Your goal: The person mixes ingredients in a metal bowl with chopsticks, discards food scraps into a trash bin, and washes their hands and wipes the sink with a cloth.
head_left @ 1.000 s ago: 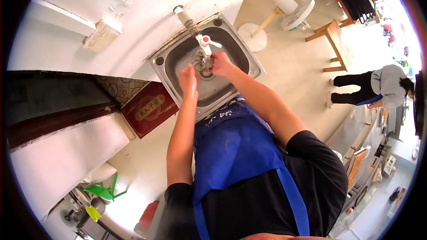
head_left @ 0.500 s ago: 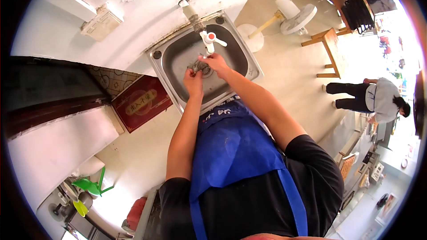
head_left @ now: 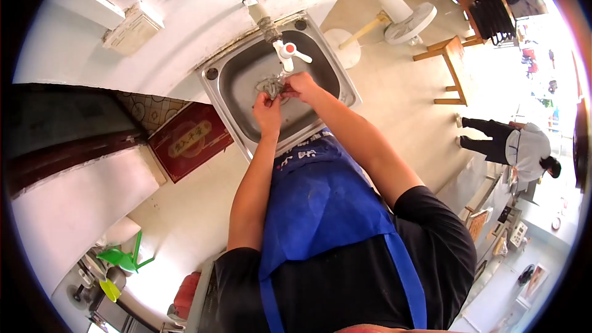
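Over the steel sink [head_left: 240,124], below the white tap [head_left: 287,52] with a red-centred handle, both my hands hold a greyish, crumpled cloth-like thing [head_left: 269,86]. My left hand [head_left: 266,111] pinches its lower edge, on the left side of the basin. My right hand [head_left: 300,86] grips its right side, just under the spout. The fingertips of the two hands are close together. The drain is partly hidden behind the hands and the grey thing.
A red mat [head_left: 190,140] lies on the floor left of the sink. To the right are a white fan [head_left: 410,23], a wooden stool [head_left: 455,65] and another person [head_left: 527,148] bending by a counter. A green dustpan [head_left: 123,259] is at lower left.
Both hands have come closer together, now gripping the grey thing, which has been lifted and spread beneath the tap. The view has shifted slightly, and the other person has bent further over.
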Demonstrator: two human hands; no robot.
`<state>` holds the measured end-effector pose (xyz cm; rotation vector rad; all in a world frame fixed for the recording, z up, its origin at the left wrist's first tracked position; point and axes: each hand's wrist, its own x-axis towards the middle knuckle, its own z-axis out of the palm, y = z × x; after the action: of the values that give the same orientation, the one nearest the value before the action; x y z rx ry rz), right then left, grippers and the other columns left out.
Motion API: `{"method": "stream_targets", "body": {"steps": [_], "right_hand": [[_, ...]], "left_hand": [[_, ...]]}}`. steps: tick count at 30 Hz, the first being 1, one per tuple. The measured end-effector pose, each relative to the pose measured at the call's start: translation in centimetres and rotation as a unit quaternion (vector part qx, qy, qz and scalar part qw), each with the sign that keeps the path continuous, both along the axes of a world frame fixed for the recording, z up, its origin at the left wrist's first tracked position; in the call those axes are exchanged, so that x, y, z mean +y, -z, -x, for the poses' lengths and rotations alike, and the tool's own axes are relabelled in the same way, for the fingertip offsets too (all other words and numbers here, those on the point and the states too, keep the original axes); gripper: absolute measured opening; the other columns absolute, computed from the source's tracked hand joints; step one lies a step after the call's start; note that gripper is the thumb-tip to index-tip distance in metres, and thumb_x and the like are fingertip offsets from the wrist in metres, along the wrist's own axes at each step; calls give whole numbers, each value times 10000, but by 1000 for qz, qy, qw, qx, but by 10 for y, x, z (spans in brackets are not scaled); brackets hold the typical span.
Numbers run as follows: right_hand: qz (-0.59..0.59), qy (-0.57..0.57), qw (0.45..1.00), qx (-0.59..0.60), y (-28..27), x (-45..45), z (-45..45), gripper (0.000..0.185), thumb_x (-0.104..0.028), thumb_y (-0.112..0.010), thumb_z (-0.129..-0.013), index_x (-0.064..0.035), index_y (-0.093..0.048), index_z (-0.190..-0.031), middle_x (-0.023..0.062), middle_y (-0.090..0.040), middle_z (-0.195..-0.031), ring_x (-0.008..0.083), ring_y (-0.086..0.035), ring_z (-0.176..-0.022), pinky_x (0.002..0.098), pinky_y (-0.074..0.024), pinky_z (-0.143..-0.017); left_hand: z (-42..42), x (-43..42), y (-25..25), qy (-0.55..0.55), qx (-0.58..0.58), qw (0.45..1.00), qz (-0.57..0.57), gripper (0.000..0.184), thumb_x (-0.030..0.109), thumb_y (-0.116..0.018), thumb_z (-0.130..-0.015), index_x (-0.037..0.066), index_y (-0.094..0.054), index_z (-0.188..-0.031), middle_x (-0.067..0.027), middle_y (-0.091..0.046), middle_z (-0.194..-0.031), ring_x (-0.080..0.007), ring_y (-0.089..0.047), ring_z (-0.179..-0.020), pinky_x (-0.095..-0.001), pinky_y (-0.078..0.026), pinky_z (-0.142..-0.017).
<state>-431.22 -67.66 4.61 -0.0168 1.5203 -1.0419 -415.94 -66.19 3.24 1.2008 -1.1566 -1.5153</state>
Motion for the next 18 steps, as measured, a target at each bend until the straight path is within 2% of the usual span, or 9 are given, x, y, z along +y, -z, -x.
{"method": "stream_targets", "body": {"steps": [2, 4, 8, 10, 14, 16, 17, 18], "right_hand": [[8, 22, 1000, 1, 0, 1, -1, 184, -53, -634, -935, 68, -631, -1073, 182, -674, -996, 323, -713, -837, 445, -646, -730], [16, 43, 999, 0, -6, 2, -5, 178, -34, -635, -924, 76, -632, -1064, 183, -673, -1006, 320, -711, -850, 440, -648, -736], [8, 30, 992, 122, -5, 3, -9, 193, 42, -586, -901, 78, -641, -1082, 162, -672, -1012, 291, -707, -875, 427, -647, -731], [-4, 38, 985, 168, -1, 5, -8, 226, 66, -574, -889, 78, -648, -1103, 152, -673, -1012, 276, -707, -883, 416, -642, -726], [51, 25, 973, 223, -10, 19, -3, 309, 87, -583, -869, 50, -674, -1162, 101, -664, -998, 208, -678, -885, 347, -597, -735], [69, 25, 967, 243, -19, 26, -4, 324, 83, -582, -870, 38, -682, -1175, 84, -660, -995, 189, -665, -881, 324, -582, -741], [83, 13, 965, 247, -19, 27, -3, 322, 76, -577, -878, 26, -683, -1178, 71, -653, -992, 183, -652, -876, 316, -577, -753], [99, 1, 963, 251, -20, 25, -2, 320, 69, -572, -887, 14, -685, -1180, 59, -647, -990, 177, -639, -870, 309, -573, -766]], "left_hand": [[1, -2, 2, -1, 10, 1000, 10, 115, -26, -717, -865, -6, -606, -886, 17, -625, -785, -42, -559, -756, -230, -478, -677], [1, -4, 0, 5, -34, 999, 18, 118, -11, -729, -858, -7, -612, -876, 6, -626, -783, -50, -548, -741, -234, -474, -669], [5, -7, 0, 25, -113, 993, 31, 137, 19, -749, -850, -8, -616, -864, -5, -621, -772, -60, -529, -718, -245, -458, -640], [9, -4, 10, 28, -68, 997, -15, 161, 47, -769, -842, 0, -614, -842, -8, -615, -760, -68, -509, -700, -252, -437, -624], [18, 2, 18, 16, -25, 1000, -6, 189, 46, -774, -841, 11, -592, -803, 2, -601, -748, -69, -497, -700, -248, -417, -620], [18, 5, 17, 24, -1, 995, -97, 223, 38, -770, -850, 27, -559, -780, 7, -601, -761, -70, -531, -733, -246, -445, -657], [19, 6, 13, 29, -1, 995, -97, 223, 38, -770, -850, 27, -559, -780, 7, -601, -761, -70, -531, -733, -246, -445, -657], [22, 6, 8, 13, 72, 990, -120, 217, 38, -765, -860, 33, -558, -795, 2, -614, -788, -80, -561, -763, -255, -475, -690]]}}
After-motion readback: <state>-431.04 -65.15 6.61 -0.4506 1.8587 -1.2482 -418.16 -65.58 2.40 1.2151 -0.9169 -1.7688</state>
